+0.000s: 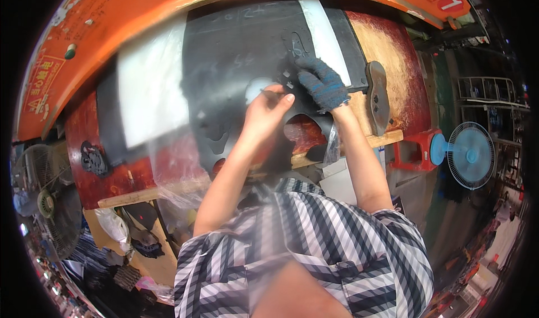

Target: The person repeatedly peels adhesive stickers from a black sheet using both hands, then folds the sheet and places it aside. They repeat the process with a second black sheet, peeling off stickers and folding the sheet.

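Observation:
A large black sheet of material [219, 65], with chalk-like marks and cut-out holes along its near part, lies across the worktable. Bare, my left hand [266, 110] is over its middle, thumb and fingers drawn together; a small dark piece shows between them, its kind unclear. Just right of it, my right hand [323, 85] wears a blue-grey knitted glove. Its fingers are stretched out over the sheet's right part, beside a thin curved outline [300, 42]. Ragged strips of the sheet hang toward the near edge, partly hidden by my left forearm.
An orange machine beam [129, 23] spans the far side. A dark sole-shaped piece [378, 98] lies on the right board, and a dark outlined shape [94, 159] at left. Clear plastic film [177, 163] hangs over the near edge. A blue fan [470, 155] stands right, near a red stool [416, 152].

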A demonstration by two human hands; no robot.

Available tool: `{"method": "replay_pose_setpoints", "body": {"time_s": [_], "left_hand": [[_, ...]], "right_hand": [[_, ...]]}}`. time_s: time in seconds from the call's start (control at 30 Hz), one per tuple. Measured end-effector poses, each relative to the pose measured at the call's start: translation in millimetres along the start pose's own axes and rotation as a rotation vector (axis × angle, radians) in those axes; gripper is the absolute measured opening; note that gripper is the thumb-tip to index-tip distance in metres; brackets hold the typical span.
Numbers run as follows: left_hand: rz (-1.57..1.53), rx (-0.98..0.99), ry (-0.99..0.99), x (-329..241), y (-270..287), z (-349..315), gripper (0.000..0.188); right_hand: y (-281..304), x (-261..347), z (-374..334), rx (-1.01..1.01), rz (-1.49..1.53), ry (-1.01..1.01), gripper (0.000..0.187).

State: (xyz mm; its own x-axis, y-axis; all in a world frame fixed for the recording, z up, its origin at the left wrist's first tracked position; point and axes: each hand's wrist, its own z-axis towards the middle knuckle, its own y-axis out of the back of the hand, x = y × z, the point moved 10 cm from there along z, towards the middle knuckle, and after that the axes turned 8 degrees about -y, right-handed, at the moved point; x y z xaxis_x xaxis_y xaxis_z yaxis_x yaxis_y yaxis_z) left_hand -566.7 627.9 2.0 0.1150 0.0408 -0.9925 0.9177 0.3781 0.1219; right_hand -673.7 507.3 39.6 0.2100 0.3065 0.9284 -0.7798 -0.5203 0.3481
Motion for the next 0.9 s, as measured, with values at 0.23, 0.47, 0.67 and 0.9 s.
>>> {"method": "replay_pose_setpoints", "body": {"time_s": [0.23,0.47,0.67,0.9], "left_hand": [[-0.709,-0.251,0.229,25.9,-10.0,-25.4,0.056],[-0.840,0.034,0.212,13.5,-31.2,1.8,0.046],[-0.603,-0.051,0.200,16.9,1.5,-20.4,0.043],[0.372,-0.080,-0.210,-9.9,119.9,-132.5,0.037]], "right_hand": [[-2.7,-4.5,-3.4,0.040,0.256,-0.099,0.033],[-17.3,36.7,-4.8,0.110,-0.292,-0.140,0.039],[0.1,-44.8,14.7,0.024,0.669,-0.570,0.032],[125.7,-65.2,24.2,-0.515,1.004,-0.313,0.045]]}}
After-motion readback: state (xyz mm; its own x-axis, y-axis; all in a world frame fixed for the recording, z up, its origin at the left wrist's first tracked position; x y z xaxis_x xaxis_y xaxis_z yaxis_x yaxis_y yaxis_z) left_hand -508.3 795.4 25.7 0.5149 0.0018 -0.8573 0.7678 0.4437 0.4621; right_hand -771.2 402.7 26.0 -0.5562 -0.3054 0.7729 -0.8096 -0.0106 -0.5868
